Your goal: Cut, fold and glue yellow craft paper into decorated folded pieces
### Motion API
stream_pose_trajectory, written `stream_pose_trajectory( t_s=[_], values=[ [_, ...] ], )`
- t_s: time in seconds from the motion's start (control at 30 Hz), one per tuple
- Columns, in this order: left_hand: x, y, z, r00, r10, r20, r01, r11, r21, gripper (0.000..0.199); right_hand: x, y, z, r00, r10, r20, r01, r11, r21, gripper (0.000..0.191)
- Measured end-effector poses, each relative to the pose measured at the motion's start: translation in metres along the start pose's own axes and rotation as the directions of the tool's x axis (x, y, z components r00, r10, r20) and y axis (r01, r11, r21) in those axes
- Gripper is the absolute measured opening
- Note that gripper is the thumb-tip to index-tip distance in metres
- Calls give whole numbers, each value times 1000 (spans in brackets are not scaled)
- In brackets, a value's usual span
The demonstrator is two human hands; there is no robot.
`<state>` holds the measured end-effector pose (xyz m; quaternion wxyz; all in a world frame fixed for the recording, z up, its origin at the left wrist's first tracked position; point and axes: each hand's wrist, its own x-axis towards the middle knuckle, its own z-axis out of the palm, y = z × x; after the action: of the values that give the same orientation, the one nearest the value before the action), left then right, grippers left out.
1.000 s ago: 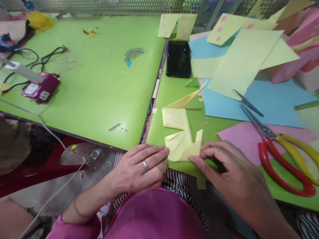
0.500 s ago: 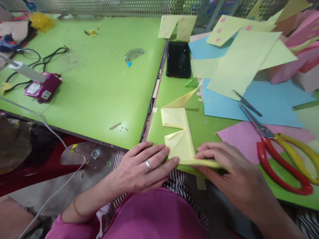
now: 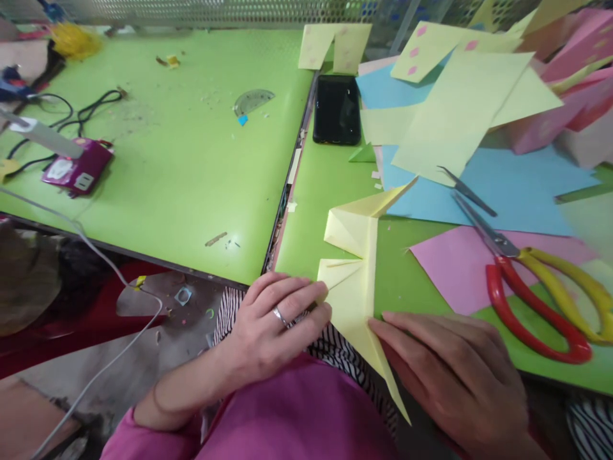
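Observation:
A pale yellow folded paper [image 3: 352, 300] lies at the table's near edge, with creased flaps and a cut notch on its left side. Its upper flap stands up to the right, and a lower flap hangs over the edge toward my lap. My left hand [image 3: 282, 319], a ring on one finger, lies flat with its fingertips on the paper's left edge. On the other side, my right hand [image 3: 450, 370] has its fingers stretched out, the index fingertip touching the long crease. Its thumb is mostly hidden.
Red-and-yellow-handled scissors [image 3: 507, 249] and tweezers [image 3: 467, 190] lie at right on blue paper [image 3: 522, 185] and pink paper [image 3: 443, 268]. A black phone [image 3: 336, 110] lies farther back. On the left are a protractor [image 3: 253, 101] and a purple power adapter [image 3: 79, 167] with cables.
The lower flap, held folded across by my right hand before, now hangs down toward my lap. My right hand has moved down and let go of it. The paper's upper part has swung right.

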<state>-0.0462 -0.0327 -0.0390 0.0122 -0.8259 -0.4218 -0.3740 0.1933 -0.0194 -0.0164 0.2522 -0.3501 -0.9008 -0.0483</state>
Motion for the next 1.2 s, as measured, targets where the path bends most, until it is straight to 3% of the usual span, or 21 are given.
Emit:
stream_pose_trajectory(
  t_s=[0.1,0.4,0.6,0.87,1.2],
  values=[
    [2,3,1,1000,8,2,-8,1000,-11,15,3,1,2,1000,-4,16,4,1000,-18,20],
    [5,8,-2,998,7,70,-5,1000,-30,14,8,5,6,996,67,66,-77,985,154,10],
    [7,6,-5,992,-62,114,67,997,-39,18,10,5,9,988,123,92,-136,978,158,4],
    [15,-2,-12,969,-173,176,179,984,-19,18,17,4,10,970,196,142,-214,969,127,14],
    [30,-16,-17,939,-69,337,101,992,-78,13,29,1,8,943,286,170,-299,953,56,22]
  ],
)
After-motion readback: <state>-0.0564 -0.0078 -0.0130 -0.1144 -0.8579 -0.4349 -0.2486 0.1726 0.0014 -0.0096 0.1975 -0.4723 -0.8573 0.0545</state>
